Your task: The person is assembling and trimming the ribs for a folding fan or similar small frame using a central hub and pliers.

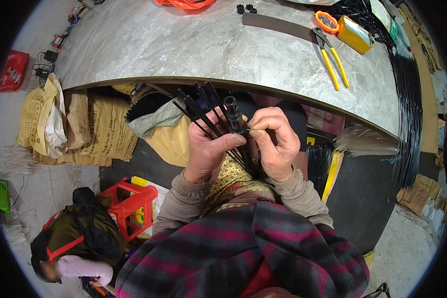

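Head view: a black ribbed fitting [234, 115] is held in front of the tabletop [154, 44], between its near edge and the person's lap. Its long axis runs along the line of sight to the tabletop, leaning slightly left, with the round hollow end pointing toward the near edge and the other end toward the lap. Thin black rods [198, 114] beside it slant more, their upper ends fanning left toward the tabletop and their lower ends converging near the lap.

The left hand [206, 151] is curled closed around the rods, thumb laid across them to the fitting's lower part. The right hand [277, 141] has thumb and forefinger pinched together at the fitting's right side, other fingers bent; whether they grip the fitting or something tiny, I cannot tell.

On the tabletop's right part lie pliers [329, 67] with yellow handles, beside a dark flat strip [278, 26].
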The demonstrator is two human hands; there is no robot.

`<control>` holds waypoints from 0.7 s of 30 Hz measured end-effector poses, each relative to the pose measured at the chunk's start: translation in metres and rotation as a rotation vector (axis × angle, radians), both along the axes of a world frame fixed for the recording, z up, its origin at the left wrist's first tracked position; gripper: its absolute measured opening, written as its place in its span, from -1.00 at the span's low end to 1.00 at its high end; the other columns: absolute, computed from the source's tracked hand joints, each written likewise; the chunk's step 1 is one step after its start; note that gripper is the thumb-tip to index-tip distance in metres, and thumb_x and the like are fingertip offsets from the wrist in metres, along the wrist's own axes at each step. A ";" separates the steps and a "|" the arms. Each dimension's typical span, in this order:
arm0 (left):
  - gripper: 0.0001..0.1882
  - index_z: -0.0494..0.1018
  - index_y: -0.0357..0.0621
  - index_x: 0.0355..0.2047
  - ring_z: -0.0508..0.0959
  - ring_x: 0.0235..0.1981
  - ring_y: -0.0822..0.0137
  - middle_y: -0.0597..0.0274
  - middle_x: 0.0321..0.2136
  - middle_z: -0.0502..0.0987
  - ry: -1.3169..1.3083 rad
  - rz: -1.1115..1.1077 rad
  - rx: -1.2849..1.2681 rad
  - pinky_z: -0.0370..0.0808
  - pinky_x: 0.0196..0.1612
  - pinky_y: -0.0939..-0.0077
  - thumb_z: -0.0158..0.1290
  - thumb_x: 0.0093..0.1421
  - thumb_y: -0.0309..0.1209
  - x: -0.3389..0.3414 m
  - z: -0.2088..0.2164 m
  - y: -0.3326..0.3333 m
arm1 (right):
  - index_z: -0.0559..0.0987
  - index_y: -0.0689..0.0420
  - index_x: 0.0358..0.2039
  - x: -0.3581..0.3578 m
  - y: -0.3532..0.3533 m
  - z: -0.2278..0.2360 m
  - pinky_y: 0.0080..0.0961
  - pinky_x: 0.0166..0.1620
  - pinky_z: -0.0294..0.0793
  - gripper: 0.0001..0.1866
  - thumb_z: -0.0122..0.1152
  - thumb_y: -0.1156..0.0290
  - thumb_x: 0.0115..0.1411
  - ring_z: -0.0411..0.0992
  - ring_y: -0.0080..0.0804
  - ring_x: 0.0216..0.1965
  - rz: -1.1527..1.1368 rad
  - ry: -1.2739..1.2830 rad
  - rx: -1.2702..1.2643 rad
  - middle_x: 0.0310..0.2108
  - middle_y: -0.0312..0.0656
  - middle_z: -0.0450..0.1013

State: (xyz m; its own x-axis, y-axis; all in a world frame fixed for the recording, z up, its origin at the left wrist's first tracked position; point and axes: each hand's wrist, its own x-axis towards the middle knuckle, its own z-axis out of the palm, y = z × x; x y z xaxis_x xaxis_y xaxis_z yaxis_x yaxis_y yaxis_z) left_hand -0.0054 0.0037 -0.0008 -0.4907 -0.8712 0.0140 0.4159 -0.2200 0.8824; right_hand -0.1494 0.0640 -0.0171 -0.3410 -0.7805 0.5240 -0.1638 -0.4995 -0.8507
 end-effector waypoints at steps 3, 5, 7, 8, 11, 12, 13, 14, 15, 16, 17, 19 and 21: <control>-0.61 0.53 -0.30 -0.22 0.55 -0.25 0.33 0.16 -0.27 0.55 0.003 -0.001 0.006 0.49 -0.13 0.49 0.40 -0.08 -0.51 -0.001 -0.001 0.000 | 0.53 0.24 -0.30 0.001 0.000 -0.001 -0.64 -0.27 0.42 -0.89 0.30 0.56 0.21 0.41 -0.52 -0.31 -0.007 -0.015 -0.004 -0.29 -0.18 0.45; -0.60 0.53 -0.29 -0.22 0.55 -0.23 0.33 0.16 -0.28 0.54 0.007 0.004 0.010 0.48 -0.12 0.48 0.39 -0.08 -0.53 -0.001 0.000 0.000 | 0.53 0.24 -0.30 0.001 -0.001 -0.001 -0.63 -0.29 0.41 -0.88 0.31 0.55 0.21 0.41 -0.51 -0.32 -0.030 0.012 -0.013 -0.30 -0.18 0.45; -0.61 0.53 -0.29 -0.22 0.54 -0.23 0.33 0.16 -0.28 0.54 0.011 0.008 0.012 0.47 -0.12 0.49 0.39 -0.09 -0.54 -0.002 0.001 0.001 | 0.53 0.25 -0.30 0.001 -0.001 -0.001 -0.63 -0.29 0.41 -0.88 0.32 0.55 0.20 0.41 -0.49 -0.33 -0.046 0.031 -0.029 -0.30 -0.17 0.45; -0.61 0.53 -0.30 -0.23 0.54 -0.24 0.34 0.17 -0.28 0.54 0.015 0.013 0.013 0.47 -0.13 0.49 0.39 -0.09 -0.55 -0.003 0.001 0.001 | 0.53 0.25 -0.31 0.001 -0.002 0.000 -0.62 -0.30 0.41 -0.88 0.32 0.55 0.19 0.41 -0.48 -0.34 -0.060 0.051 -0.047 -0.30 -0.16 0.46; -0.56 0.54 -0.28 -0.13 0.59 -0.21 0.40 0.22 -0.25 0.61 0.075 -0.044 -0.070 0.52 -0.08 0.49 0.31 -0.07 -0.74 0.002 -0.004 -0.003 | 0.54 0.25 -0.32 -0.003 -0.001 0.008 -0.60 -0.30 0.42 -0.88 0.33 0.56 0.17 0.42 -0.46 -0.33 -0.031 0.092 -0.039 -0.31 -0.15 0.47; -0.56 0.54 -0.28 -0.13 0.59 -0.21 0.40 0.22 -0.25 0.61 0.074 -0.043 -0.069 0.52 -0.08 0.49 0.31 -0.07 -0.74 0.003 -0.004 -0.004 | 0.54 0.25 -0.32 -0.005 0.000 0.011 -0.60 -0.30 0.42 -0.88 0.33 0.56 0.17 0.42 -0.46 -0.33 -0.030 0.092 -0.038 -0.31 -0.15 0.47; -0.56 0.54 -0.28 -0.12 0.59 -0.21 0.39 0.22 -0.25 0.62 0.065 -0.046 -0.059 0.53 -0.08 0.49 0.30 -0.07 -0.74 0.004 -0.003 -0.004 | 0.55 0.26 -0.32 -0.008 0.001 0.016 -0.60 -0.29 0.43 -0.88 0.33 0.57 0.17 0.43 -0.45 -0.33 -0.004 0.122 -0.016 -0.30 -0.15 0.47; -0.56 0.54 -0.28 -0.12 0.59 -0.21 0.38 0.21 -0.25 0.62 0.056 -0.049 -0.050 0.53 -0.08 0.49 0.30 -0.07 -0.75 0.005 -0.003 -0.004 | 0.56 0.27 -0.32 -0.009 0.001 0.018 -0.60 -0.28 0.44 -0.88 0.33 0.58 0.16 0.44 -0.45 -0.32 0.023 0.153 0.007 -0.30 -0.15 0.48; -0.56 0.54 -0.28 -0.12 0.59 -0.21 0.38 0.21 -0.25 0.62 0.058 -0.049 -0.051 0.53 -0.08 0.49 0.30 -0.07 -0.75 0.005 -0.001 -0.003 | 0.56 0.27 -0.32 -0.012 0.000 0.017 -0.60 -0.28 0.44 -0.88 0.33 0.58 0.16 0.44 -0.45 -0.32 0.023 0.154 0.006 -0.30 -0.15 0.48; -0.60 0.54 -0.31 -0.18 0.55 -0.25 0.38 0.19 -0.27 0.57 0.033 -0.045 -0.004 0.48 -0.13 0.52 0.34 -0.08 -0.64 0.005 0.002 -0.003 | 0.56 0.27 -0.31 -0.015 -0.003 0.017 -0.60 -0.28 0.44 -0.89 0.33 0.59 0.16 0.44 -0.44 -0.32 0.094 0.104 0.011 -0.30 -0.15 0.48; -0.61 0.54 -0.33 -0.23 0.51 -0.28 0.37 0.16 -0.30 0.53 0.009 -0.040 0.043 0.44 -0.18 0.54 0.39 -0.09 -0.54 0.005 0.003 -0.003 | 0.56 0.28 -0.31 -0.017 -0.004 0.016 -0.60 -0.27 0.44 -0.89 0.32 0.60 0.15 0.45 -0.43 -0.32 0.165 0.054 0.017 -0.30 -0.14 0.48; -0.61 0.54 -0.33 -0.23 0.52 -0.28 0.37 0.16 -0.30 0.53 0.018 -0.036 0.037 0.45 -0.18 0.54 0.39 -0.09 -0.54 0.003 0.003 -0.003 | 0.56 0.28 -0.30 -0.017 -0.004 0.014 -0.59 -0.26 0.45 -0.89 0.31 0.61 0.16 0.45 -0.43 -0.32 0.156 0.056 0.019 -0.30 -0.14 0.48; -0.61 0.53 -0.34 -0.23 0.52 -0.28 0.37 0.16 -0.30 0.53 0.027 -0.030 0.032 0.45 -0.18 0.54 0.39 -0.09 -0.54 0.003 0.003 -0.003 | 0.57 0.28 -0.29 -0.016 -0.003 0.013 -0.59 -0.26 0.46 -0.89 0.31 0.61 0.16 0.45 -0.43 -0.33 0.149 0.056 0.023 -0.30 -0.14 0.48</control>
State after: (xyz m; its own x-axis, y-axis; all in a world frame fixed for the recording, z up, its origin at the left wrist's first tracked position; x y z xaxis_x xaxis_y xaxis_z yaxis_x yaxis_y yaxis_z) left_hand -0.0023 0.0004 0.0022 -0.5167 -0.8562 0.0000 0.4319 -0.2606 0.8635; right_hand -0.1656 0.0610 -0.0036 -0.1916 -0.8324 0.5200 -0.1368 -0.5020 -0.8540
